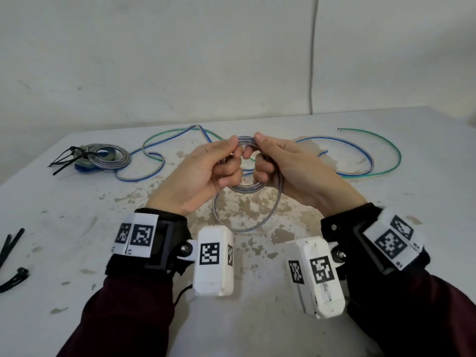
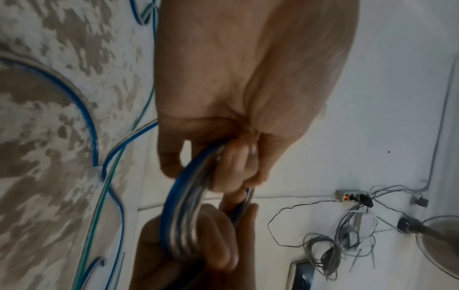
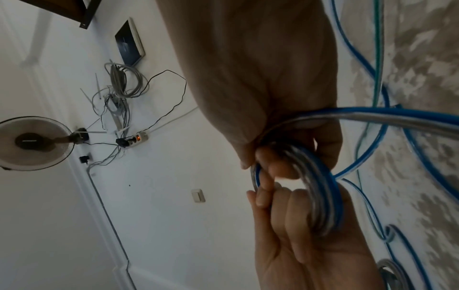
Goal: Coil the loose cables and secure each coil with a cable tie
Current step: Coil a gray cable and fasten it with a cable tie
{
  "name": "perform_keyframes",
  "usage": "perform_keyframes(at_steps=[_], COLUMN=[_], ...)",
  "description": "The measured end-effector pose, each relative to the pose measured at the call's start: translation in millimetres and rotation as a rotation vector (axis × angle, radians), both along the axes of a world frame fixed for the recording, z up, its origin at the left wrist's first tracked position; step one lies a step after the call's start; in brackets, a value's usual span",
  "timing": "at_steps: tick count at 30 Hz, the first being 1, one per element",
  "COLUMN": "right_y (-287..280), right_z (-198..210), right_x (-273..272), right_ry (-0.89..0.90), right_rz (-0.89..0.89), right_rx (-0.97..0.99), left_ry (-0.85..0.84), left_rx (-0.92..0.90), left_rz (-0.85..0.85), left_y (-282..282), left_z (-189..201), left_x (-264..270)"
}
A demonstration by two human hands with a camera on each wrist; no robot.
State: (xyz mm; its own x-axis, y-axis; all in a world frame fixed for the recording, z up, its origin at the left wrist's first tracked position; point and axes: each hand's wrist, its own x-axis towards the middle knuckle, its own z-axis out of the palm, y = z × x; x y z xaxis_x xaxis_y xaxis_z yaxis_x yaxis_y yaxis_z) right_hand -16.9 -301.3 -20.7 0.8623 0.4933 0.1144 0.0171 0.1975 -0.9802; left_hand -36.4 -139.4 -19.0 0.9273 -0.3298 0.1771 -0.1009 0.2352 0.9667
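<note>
While tied coils sit aside, left hand and right hand grasp a half-wound blue-and-silver cable; green-striped cable and loose ties await.

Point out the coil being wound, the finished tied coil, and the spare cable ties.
coil being wound [image 1: 246, 188], head view, lower arc below both hands.
finished tied coil [image 1: 109, 156], head view, its grey outer loops.
spare cable ties [image 1: 10, 247], head view, black strips at the table's left edge.
</note>
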Motion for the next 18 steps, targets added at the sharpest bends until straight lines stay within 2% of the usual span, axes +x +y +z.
perform_keyframes(at_steps=[9,13,18], right_y=[2,1,-6], right_z=[-1,-2,-3], right_x=[3,4,9], right_ry=[0.116,0.067,-0.082], right_rz=[-0.009,-0.033,-0.153], right_rx=[0.142,0.082,-0.050], left_ry=[-0.043,-0.038,-0.039], left_rx=[-0.178,-0.296,-0.215], left_rz=[0.244,0.236,0.177], left_y=[-15,-15,-22], left_z=[-7,-11,-12], left_x=[5,8,6])
